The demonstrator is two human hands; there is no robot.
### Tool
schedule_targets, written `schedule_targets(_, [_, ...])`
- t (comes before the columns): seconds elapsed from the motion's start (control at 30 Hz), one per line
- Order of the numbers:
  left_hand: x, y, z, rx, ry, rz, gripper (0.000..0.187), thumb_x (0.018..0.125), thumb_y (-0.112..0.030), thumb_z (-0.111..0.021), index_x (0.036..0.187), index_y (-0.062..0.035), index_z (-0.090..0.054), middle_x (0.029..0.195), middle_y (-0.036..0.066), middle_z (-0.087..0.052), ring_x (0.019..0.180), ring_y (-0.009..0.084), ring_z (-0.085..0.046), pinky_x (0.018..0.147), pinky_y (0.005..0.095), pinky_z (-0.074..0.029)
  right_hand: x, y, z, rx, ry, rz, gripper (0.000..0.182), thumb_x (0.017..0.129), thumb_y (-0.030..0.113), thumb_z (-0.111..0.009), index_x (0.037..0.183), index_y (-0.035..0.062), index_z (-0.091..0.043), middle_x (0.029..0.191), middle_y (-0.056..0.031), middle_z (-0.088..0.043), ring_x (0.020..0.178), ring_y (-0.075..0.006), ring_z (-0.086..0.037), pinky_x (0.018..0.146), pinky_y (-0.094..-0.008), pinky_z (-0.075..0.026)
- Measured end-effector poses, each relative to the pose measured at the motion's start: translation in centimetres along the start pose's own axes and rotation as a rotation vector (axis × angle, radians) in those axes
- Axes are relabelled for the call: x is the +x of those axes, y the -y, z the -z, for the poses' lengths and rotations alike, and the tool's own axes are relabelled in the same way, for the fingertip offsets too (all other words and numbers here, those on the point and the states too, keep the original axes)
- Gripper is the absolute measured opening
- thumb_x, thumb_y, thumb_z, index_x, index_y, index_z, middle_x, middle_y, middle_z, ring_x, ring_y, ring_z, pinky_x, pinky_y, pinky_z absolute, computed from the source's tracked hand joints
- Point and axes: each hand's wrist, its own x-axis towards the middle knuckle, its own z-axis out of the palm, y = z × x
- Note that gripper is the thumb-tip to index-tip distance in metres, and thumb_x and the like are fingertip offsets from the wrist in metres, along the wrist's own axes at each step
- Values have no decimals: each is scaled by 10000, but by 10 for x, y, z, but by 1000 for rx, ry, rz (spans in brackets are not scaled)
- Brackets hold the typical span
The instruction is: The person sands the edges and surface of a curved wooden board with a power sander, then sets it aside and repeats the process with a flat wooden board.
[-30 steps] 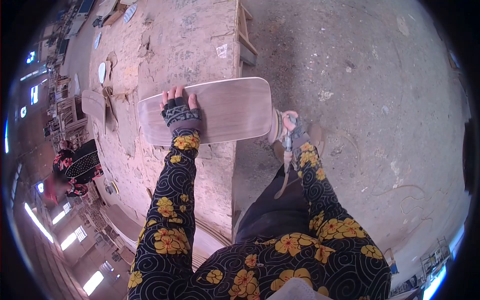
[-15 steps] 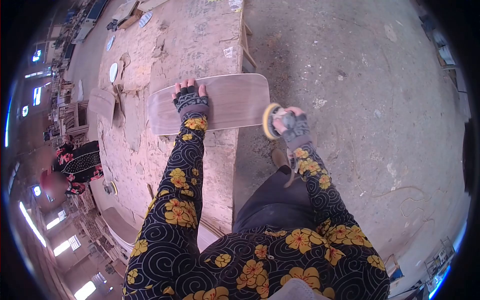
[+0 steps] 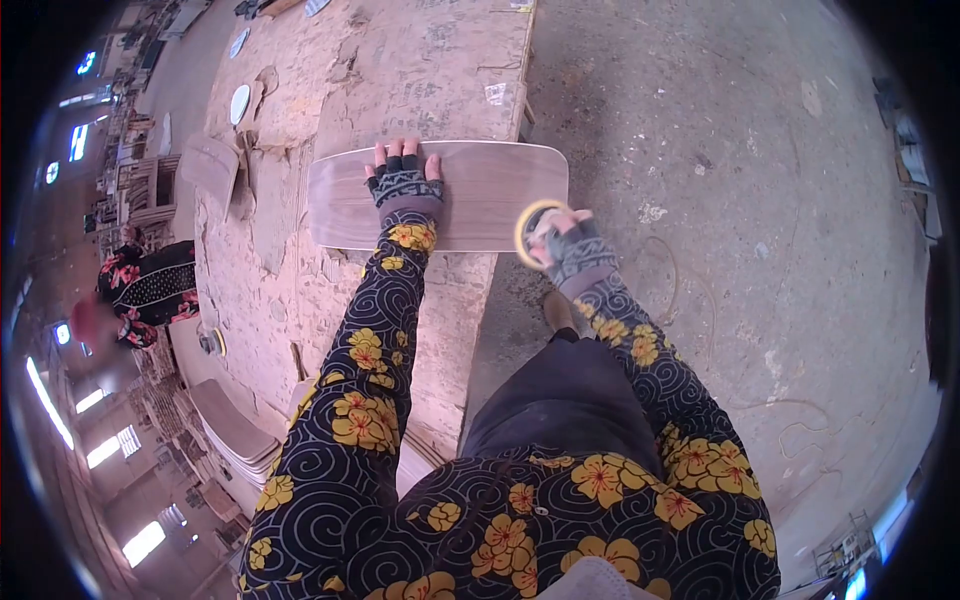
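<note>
A curved wooden panel (image 3: 490, 195) with rounded corners lies on the worktable (image 3: 400, 310), its right end jutting past the table edge. My left hand (image 3: 405, 185), in a fingerless patterned glove, rests flat on the panel with fingers spread. In my right hand (image 3: 570, 245), also gloved, is a round power sander (image 3: 541, 232) with a yellow-edged pad. The sander overlaps the panel's lower right corner in this view, its pad tilted.
Another curved panel (image 3: 211, 172) stands at the table's far left side. A stack of curved panels (image 3: 235, 430) sits lower left, with another sander (image 3: 213, 342) nearby. A person (image 3: 150, 285) in dark floral clothing is across the table. A cord (image 3: 672, 280) trails over the concrete floor.
The sander in my right hand has turned and moved slightly left, from beside the panel's right end to over its lower right corner. My left hand stays on the panel.
</note>
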Motion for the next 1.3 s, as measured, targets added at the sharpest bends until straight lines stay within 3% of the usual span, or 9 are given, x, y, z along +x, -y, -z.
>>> schedule_targets(0.17, [-1,-2,5,3,0,0,491,963,-411,-570,1390,-175,-516,1462,74,-481,1449,335,-333,1179,596,-216,41,-12,27,-481,-107,204,354,835,353,-734,1098,124,-673,1203,-126,-592,1056,-318,-580,914,-432,-498])
schedule_targets(0.27, [-1,-2,6,-10,8,2,498,950,-406,-591,1387,-178,-516,1463,73,-477,1449,333,-335,1178,597,-216,78,9,40,-422,320,2,288,815,307,-766,1049,154,-698,1228,-118,-538,1081,-340,-529,976,-430,-444])
schedule_targets(0.4, [-1,-5,8,-13,8,10,507,934,-402,-614,1381,-181,-521,1466,71,-474,1452,332,-333,1179,595,-218,50,14,11,-93,-17,175,461,819,290,-781,1197,113,-585,1176,-208,-540,1127,-366,-544,940,-445,-494])
schedule_targets(0.53, [1,-6,12,-7,25,14,504,936,-407,-610,1378,-179,-529,1467,70,-480,1456,330,-330,1180,592,-219,98,30,55,-29,-15,-259,576,851,341,-751,1279,51,-498,1194,-168,-589,1082,-338,-594,895,-438,-538])
schedule_targets(0.63, [-3,-7,13,-42,27,12,516,936,-411,-608,1386,-172,-525,1467,76,-481,1457,334,-329,1179,591,-219,92,-34,-5,-365,-174,220,596,829,361,-765,1281,63,-516,1221,-167,-574,1052,-324,-614,905,-431,-541])
schedule_targets(0.73, [-1,-5,12,-27,20,13,517,934,-400,-615,1387,-170,-522,1466,80,-483,1457,338,-328,1179,588,-218,86,23,24,-174,144,-84,580,791,375,-790,1235,78,-564,1211,-190,-555,1045,-357,-614,903,-453,-533])
schedule_targets(0.8, [-1,-7,14,-38,16,7,516,933,-396,-618,1386,-170,-522,1467,79,-484,1457,338,-329,1179,586,-218,77,12,22,-141,-13,119,558,791,362,-790,1217,72,-575,1184,-195,-570,1039,-368,-616,903,-451,-536])
schedule_targets(0.97, [0,-8,15,-39,25,12,508,935,-389,-620,1386,-177,-523,1468,75,-485,1455,335,-335,1179,583,-219,107,23,61,86,-66,-366,466,843,342,-735,1178,63,-573,1209,-164,-523,1089,-378,-516,938,-465,-479])
schedule_targets(1.3, [3,-6,12,-59,28,10,521,915,-388,-642,1383,-192,-519,1459,63,-483,1463,335,-324,1174,601,-218,113,-11,27,-179,109,40,389,865,309,-713,1157,61,-640,1195,-220,-592,1116,-366,-610,926,-429,-539])
